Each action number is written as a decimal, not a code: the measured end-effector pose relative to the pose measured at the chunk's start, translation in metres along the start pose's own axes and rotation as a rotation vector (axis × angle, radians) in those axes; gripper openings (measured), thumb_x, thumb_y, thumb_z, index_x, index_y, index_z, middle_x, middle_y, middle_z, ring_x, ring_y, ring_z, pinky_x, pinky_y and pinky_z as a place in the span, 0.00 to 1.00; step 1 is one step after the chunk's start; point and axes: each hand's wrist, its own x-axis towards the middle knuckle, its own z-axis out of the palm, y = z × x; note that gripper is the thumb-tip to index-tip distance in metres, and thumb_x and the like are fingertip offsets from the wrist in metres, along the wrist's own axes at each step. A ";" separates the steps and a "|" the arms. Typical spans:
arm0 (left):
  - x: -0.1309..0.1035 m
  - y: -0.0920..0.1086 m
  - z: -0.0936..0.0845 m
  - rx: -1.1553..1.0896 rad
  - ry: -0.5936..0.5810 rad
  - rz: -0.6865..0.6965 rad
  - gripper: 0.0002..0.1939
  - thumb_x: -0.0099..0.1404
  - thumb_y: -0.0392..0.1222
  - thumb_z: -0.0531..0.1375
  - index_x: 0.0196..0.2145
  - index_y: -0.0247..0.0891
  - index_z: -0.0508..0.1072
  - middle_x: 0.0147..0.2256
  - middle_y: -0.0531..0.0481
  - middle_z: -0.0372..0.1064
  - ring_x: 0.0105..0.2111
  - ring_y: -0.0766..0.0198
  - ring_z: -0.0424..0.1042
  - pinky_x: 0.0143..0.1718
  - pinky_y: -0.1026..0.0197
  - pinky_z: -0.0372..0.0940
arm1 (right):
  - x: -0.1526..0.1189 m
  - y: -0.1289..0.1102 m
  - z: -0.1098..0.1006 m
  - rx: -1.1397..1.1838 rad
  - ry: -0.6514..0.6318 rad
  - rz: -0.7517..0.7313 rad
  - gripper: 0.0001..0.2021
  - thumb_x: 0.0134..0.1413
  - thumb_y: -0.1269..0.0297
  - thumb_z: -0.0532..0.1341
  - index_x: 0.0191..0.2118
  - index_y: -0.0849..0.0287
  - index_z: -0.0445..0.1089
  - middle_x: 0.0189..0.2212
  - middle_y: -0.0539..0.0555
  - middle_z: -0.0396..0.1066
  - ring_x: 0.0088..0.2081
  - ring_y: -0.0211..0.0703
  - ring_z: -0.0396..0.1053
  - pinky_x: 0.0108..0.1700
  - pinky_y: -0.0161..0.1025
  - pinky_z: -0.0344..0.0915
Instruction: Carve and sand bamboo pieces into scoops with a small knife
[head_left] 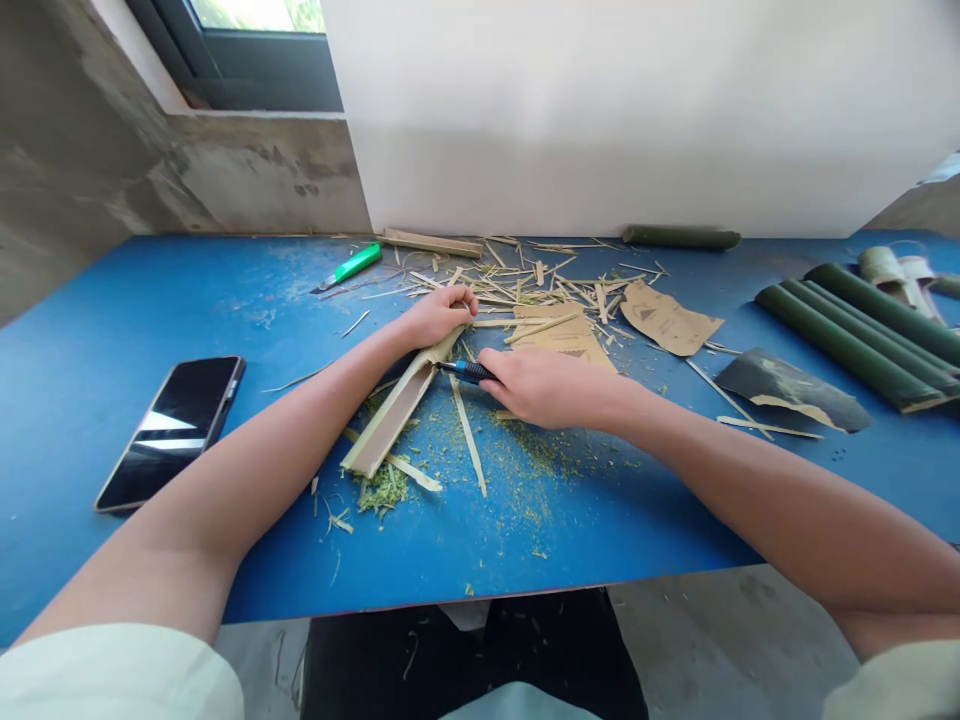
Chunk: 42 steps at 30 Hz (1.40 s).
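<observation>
A split bamboo piece point(390, 418) lies slanted on the blue table, its hollow inner side facing up. My left hand point(441, 318) is closed around its far end. In my right hand point(536, 385) is a utility knife point(466, 371) with a blue and black handle. The knife's tip meets the edge of the bamboo, just below my left hand; the blade itself is hard to make out. Greenish shavings point(382, 488) are heaped by the bamboo's near end, and a thin bamboo strip point(469, 435) lies to its right.
A phone point(172, 430) and a green utility knife point(352, 266) lie to the left. Bamboo slivers point(517, 285) and brown sandpaper pieces point(667, 318) are scattered behind my hands. Green bamboo lengths point(862, 330) and a dark sandpaper sheet point(791, 388) lie right. A white panel point(615, 120) stands behind.
</observation>
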 end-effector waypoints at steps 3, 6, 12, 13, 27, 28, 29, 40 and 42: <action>0.000 0.002 0.000 0.006 0.001 -0.007 0.05 0.55 0.38 0.59 0.33 0.40 0.71 0.31 0.54 0.69 0.35 0.59 0.66 0.44 0.56 0.63 | 0.001 -0.003 0.000 0.013 0.031 -0.011 0.14 0.76 0.57 0.48 0.54 0.57 0.65 0.41 0.58 0.80 0.35 0.47 0.74 0.32 0.41 0.50; 0.000 0.005 0.001 0.030 0.006 -0.010 0.06 0.55 0.36 0.58 0.32 0.41 0.71 0.33 0.52 0.70 0.36 0.58 0.66 0.43 0.56 0.62 | 0.004 -0.010 0.001 -0.066 0.080 -0.010 0.16 0.77 0.55 0.47 0.57 0.56 0.64 0.43 0.58 0.81 0.36 0.49 0.76 0.30 0.41 0.48; 0.001 0.009 0.009 0.080 0.050 -0.071 0.10 0.53 0.33 0.59 0.35 0.42 0.70 0.29 0.54 0.64 0.32 0.58 0.62 0.36 0.57 0.58 | 0.007 -0.020 -0.001 -0.234 0.089 -0.037 0.17 0.78 0.60 0.47 0.60 0.59 0.66 0.39 0.61 0.81 0.36 0.53 0.78 0.35 0.41 0.57; 0.002 0.010 0.010 0.092 0.054 -0.080 0.11 0.52 0.33 0.59 0.35 0.42 0.70 0.29 0.54 0.64 0.32 0.58 0.62 0.36 0.57 0.57 | 0.007 -0.021 -0.001 -0.236 0.079 -0.037 0.18 0.78 0.60 0.47 0.61 0.59 0.66 0.38 0.61 0.81 0.36 0.53 0.78 0.35 0.41 0.58; 0.013 0.009 0.002 0.376 -0.190 0.009 0.15 0.54 0.35 0.61 0.41 0.42 0.79 0.46 0.46 0.76 0.52 0.50 0.71 0.55 0.54 0.62 | 0.007 -0.024 0.008 -0.274 0.139 -0.019 0.21 0.78 0.56 0.45 0.59 0.64 0.67 0.39 0.67 0.81 0.40 0.58 0.79 0.37 0.43 0.58; 0.014 0.007 0.001 0.354 -0.204 0.040 0.17 0.54 0.34 0.60 0.42 0.42 0.79 0.49 0.46 0.75 0.54 0.50 0.70 0.58 0.54 0.61 | 0.007 -0.024 0.009 -0.276 0.138 -0.019 0.21 0.79 0.56 0.45 0.59 0.64 0.66 0.39 0.68 0.81 0.41 0.58 0.79 0.37 0.43 0.58; 0.015 0.006 0.001 0.322 -0.217 0.068 0.20 0.53 0.33 0.59 0.43 0.42 0.79 0.51 0.46 0.75 0.56 0.51 0.70 0.60 0.54 0.61 | 0.008 -0.025 0.009 -0.277 0.137 -0.016 0.21 0.79 0.56 0.45 0.59 0.64 0.66 0.40 0.68 0.81 0.41 0.58 0.79 0.37 0.43 0.58; 0.007 0.001 -0.006 0.022 -0.246 0.146 0.23 0.51 0.35 0.59 0.45 0.45 0.80 0.60 0.51 0.75 0.65 0.51 0.67 0.71 0.50 0.55 | 0.011 -0.021 0.008 -0.284 0.112 -0.012 0.21 0.79 0.53 0.44 0.57 0.62 0.66 0.40 0.67 0.81 0.39 0.57 0.78 0.36 0.42 0.57; 0.008 -0.001 -0.006 -0.015 -0.242 0.153 0.19 0.51 0.36 0.59 0.42 0.44 0.79 0.57 0.50 0.76 0.64 0.51 0.69 0.70 0.50 0.57 | 0.012 -0.019 0.009 -0.277 0.111 -0.013 0.21 0.79 0.53 0.44 0.58 0.62 0.66 0.41 0.67 0.81 0.40 0.57 0.78 0.36 0.42 0.57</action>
